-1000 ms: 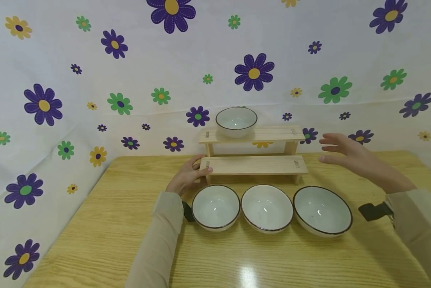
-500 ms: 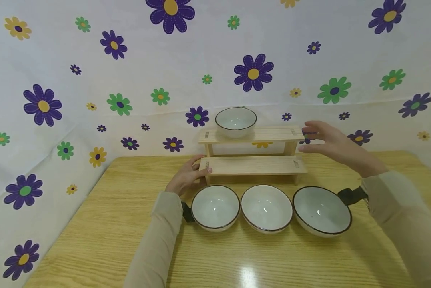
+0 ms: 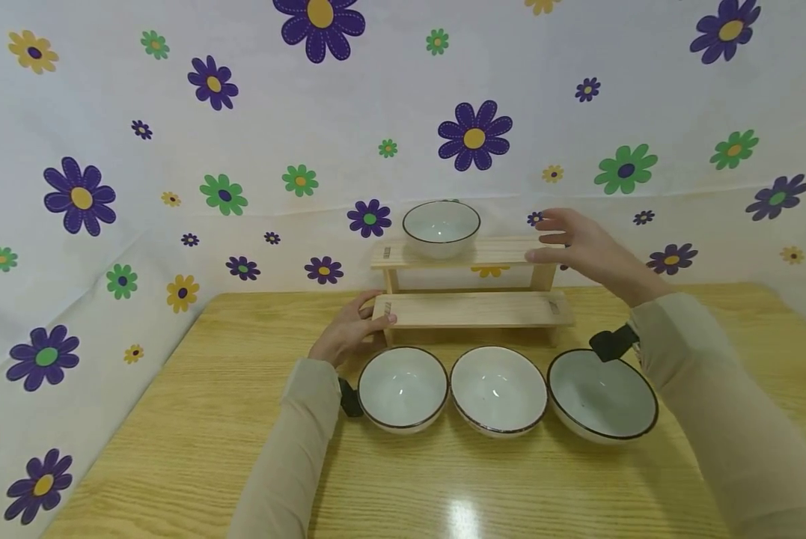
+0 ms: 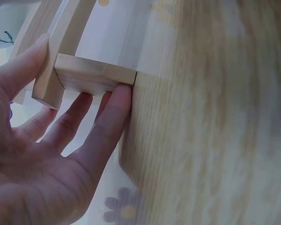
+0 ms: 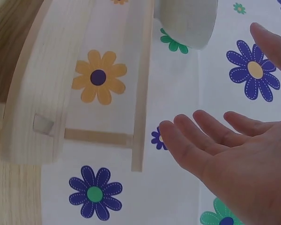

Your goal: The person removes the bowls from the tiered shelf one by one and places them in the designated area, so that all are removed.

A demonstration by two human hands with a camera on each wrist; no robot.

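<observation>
The right hand [image 3: 593, 248] has swung nearer, so the bowl [image 3: 441, 224] on the rack [image 3: 470, 308] sits closer ahead of its wide, empty fingers, untouched. The left hand [image 3: 347, 331] grips the rack's end.

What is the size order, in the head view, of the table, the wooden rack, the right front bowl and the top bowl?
1. Table
2. Wooden rack
3. Right front bowl
4. Top bowl; it stands farther away, so its real size is unsure.

Head view evenly lit; white glare on tabletop [image 3: 463, 516], glints in bowls [image 3: 403, 389]; left wrist view dimmer, soft.
</observation>
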